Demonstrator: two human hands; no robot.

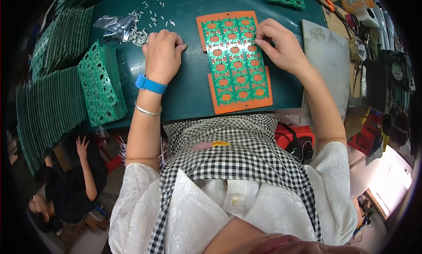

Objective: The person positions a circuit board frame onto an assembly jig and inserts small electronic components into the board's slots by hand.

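A green circuit board panel (237, 65) with rows of oval cut-outs lies on an orange board-shaped fixture (244, 108) on the table. My right hand (283, 47) is at the panel's upper right edge, thumb and fingers pinched together; whatever sits between the fingertips is too small to name. My left hand (162, 51) rests beside a heap of small white parts (139, 36), its fingers curled under and closed. What those fingers hold, if anything, is hidden. A blue strap (151, 84) circles my left wrist.
A clear plastic bag (115, 26) lies by the white parts. Stacks of green panels (99, 84) stand along the left. A grey plate (326, 62), orange-handled pliers (324, 0) and a spool (352, 20) are at right. Another person (72, 188) sits at lower left.
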